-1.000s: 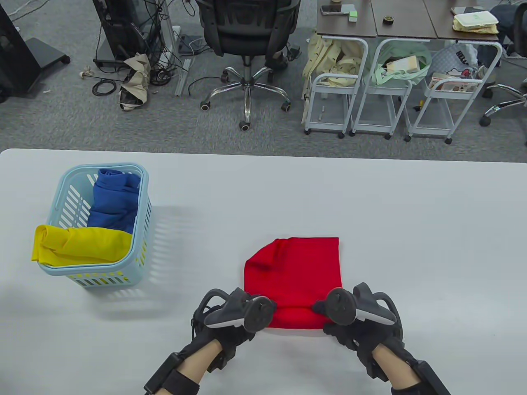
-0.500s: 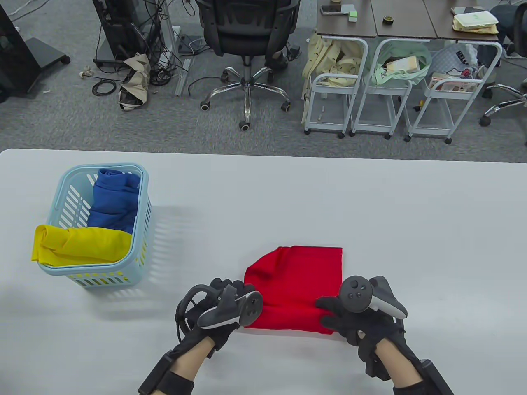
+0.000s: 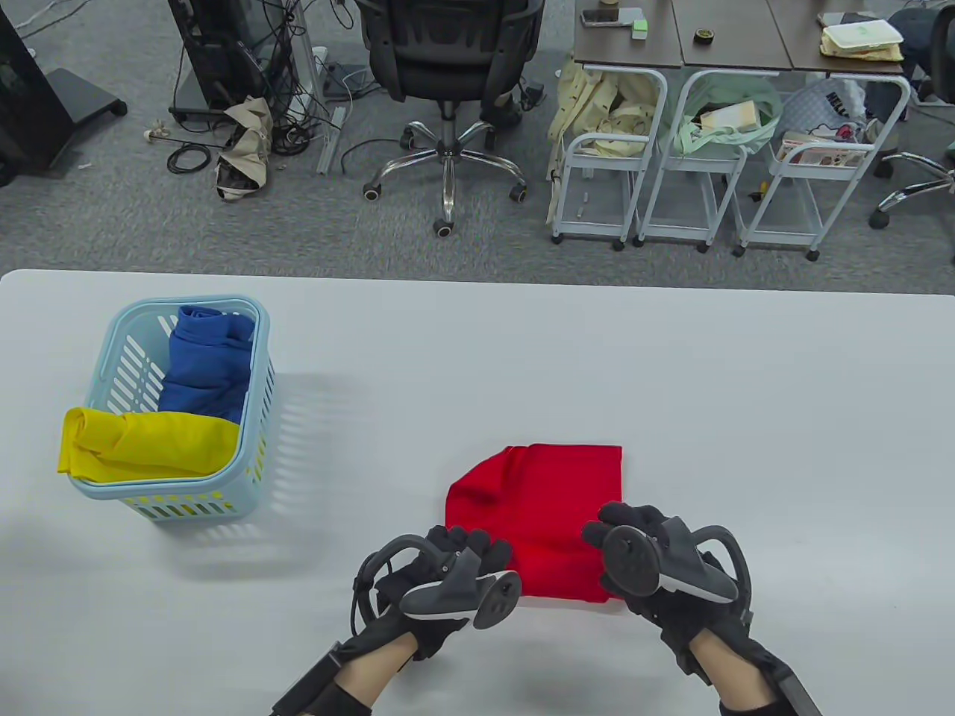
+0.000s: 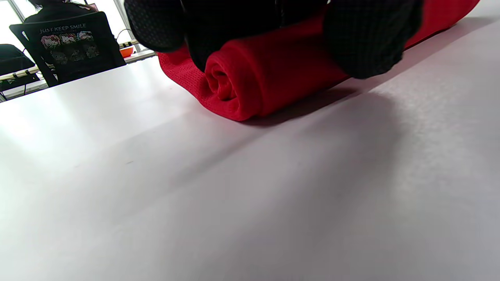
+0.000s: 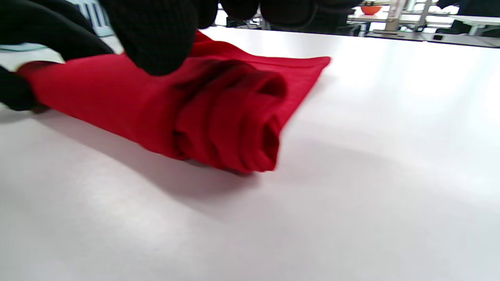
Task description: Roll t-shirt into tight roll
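Both grips moved forward | left hand (image 3: 448, 556), right hand (image 3: 634, 537) curl over red t-shirt (image 3: 545, 500) roll

A red knit t-shirt (image 5: 218, 117) lies partly rolled on the smooth white counter (image 5: 351, 203), its rolled end facing the camera with spiral layers showing. The right hand's (image 5: 152, 31) black-gloved fingers (image 5: 156, 43) press down on top of the roll from the upper edge. Beyond the roll, the unrolled flat part stretches away to a straight hem. At the left edge another black-gloved fingertip touches the fabric.
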